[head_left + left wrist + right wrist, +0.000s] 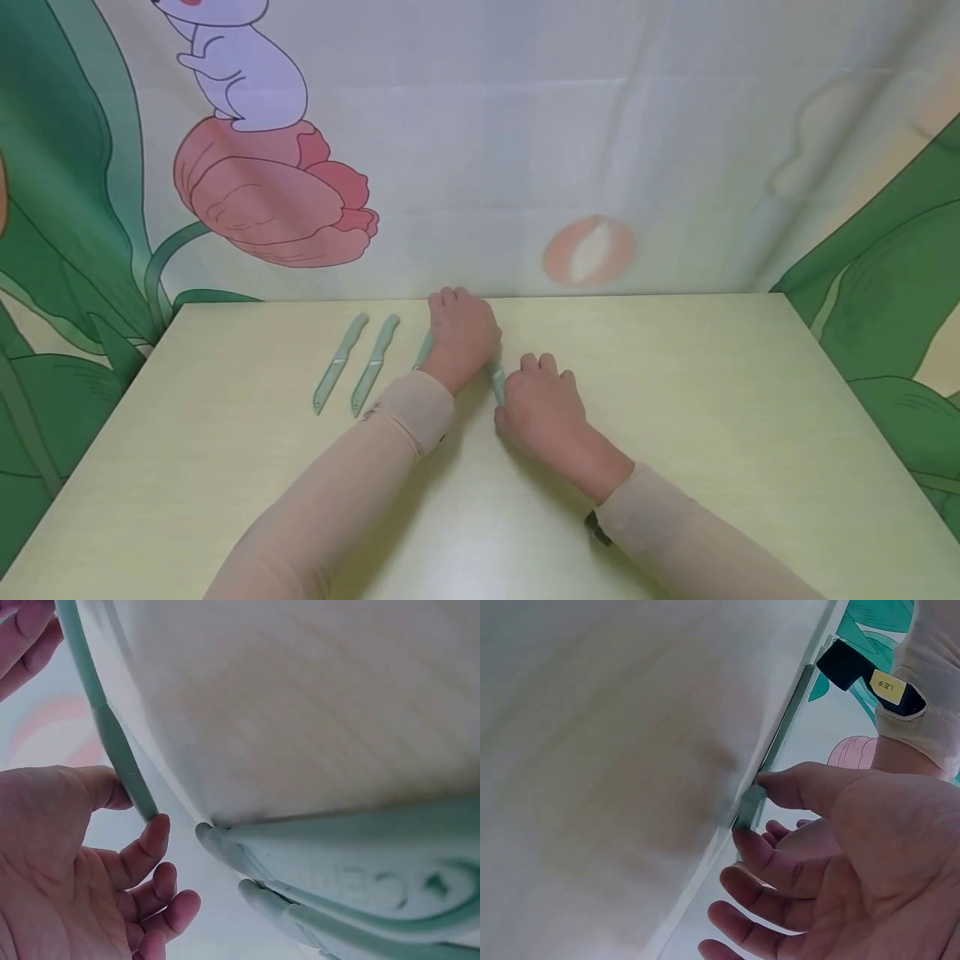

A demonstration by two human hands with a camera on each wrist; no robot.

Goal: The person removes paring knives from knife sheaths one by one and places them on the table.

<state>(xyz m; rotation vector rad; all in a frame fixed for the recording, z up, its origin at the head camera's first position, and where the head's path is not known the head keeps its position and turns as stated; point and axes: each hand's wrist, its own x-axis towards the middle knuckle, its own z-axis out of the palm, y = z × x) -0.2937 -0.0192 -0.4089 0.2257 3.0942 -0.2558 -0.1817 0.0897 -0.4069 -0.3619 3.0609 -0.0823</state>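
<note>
Faintly, raised letters that look like C and E show beside a star-like mark on a sheath (352,874); the rest is too blurred to read. A yellow label (888,686) sits on the black strap (844,665) at my left wrist, its characters too small to be sure of. The knife (498,387) is pale green, slim and smooth, with a whitish band at the joint. It is at mid-bench (712,383), between my hands: my left hand (463,333) pinches its far end with thumb and forefinger, other fingers loosely bent, and my right hand (546,404) pinches the near end likewise. Left of it lie two matching knives (376,364), side by side; a third (424,347) is partly hidden by my left hand.
</note>
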